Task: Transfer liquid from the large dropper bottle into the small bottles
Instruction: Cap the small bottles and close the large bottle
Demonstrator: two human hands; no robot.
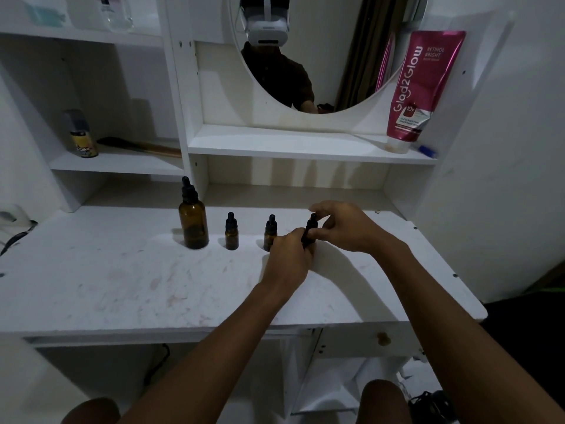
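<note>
3rd small bottle (pixel 308 236) is gripped by left hand (pixel 287 259) at its body; its dropper cap (pixel 313 220) is pinched by right hand (pixel 345 228). Large dropper bottle (pixel 193 223) is seen at 9 o'clock of it, on tabletop (pixel 122 270).

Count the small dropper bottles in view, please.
3. The first small bottle stands right of the large dropper bottle; the second small bottle, further right, partly behind the left hand; the third small bottle is held by both hands, the right hand at its cap. None seems hidden.
</note>
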